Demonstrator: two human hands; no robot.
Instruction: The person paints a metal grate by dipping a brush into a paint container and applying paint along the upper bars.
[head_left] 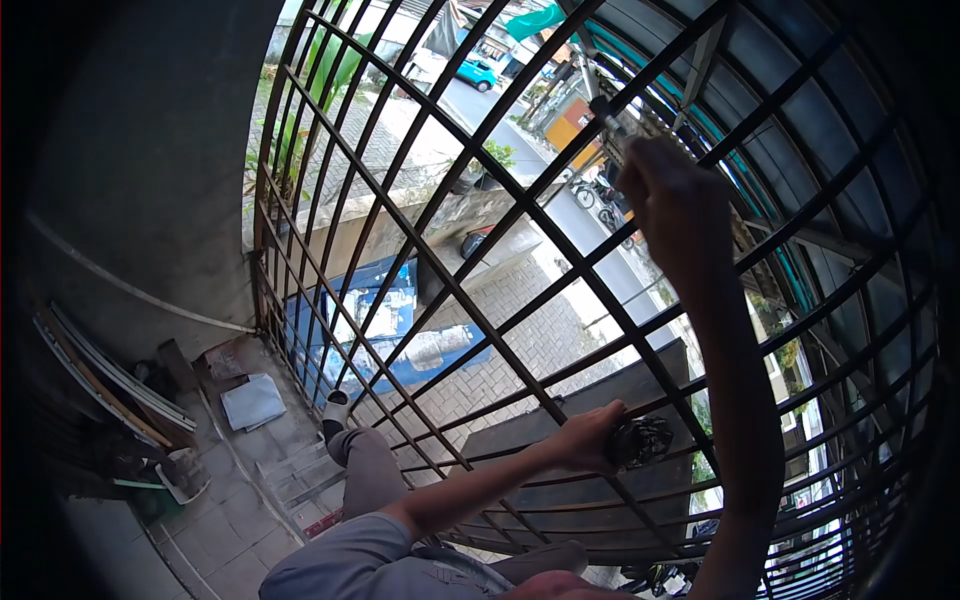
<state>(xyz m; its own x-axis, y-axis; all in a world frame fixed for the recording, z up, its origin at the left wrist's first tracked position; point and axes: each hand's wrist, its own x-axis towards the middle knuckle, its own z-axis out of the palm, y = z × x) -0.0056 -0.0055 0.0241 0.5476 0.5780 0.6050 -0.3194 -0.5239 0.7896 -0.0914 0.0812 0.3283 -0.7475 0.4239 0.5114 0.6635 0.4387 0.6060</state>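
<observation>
My right hand (pixel 675 195) is raised at the upper right, its fingers closed around a small paintbrush (pixel 614 124). The dark tip of the brush is at a bar of the metal grille (pixel 585 265), though contact is hard to make out. Lower down, my left hand (pixel 590 438) is closed on a dark, glossy container (pixel 641 441), perhaps a paint pot, in front of the grille. What is inside it cannot be seen. Dark crossing bars of the grille spread over most of the view.
One shoe (pixel 337 404) stands by the grille's lower edge. Papers (pixel 252 402) and long curved strips (pixel 110 375) lie on the tiled floor at left. Beyond the bars are a dark panel (pixel 560 480), a blue patched surface (pixel 390 330) and a street with a blue car (pixel 476 74).
</observation>
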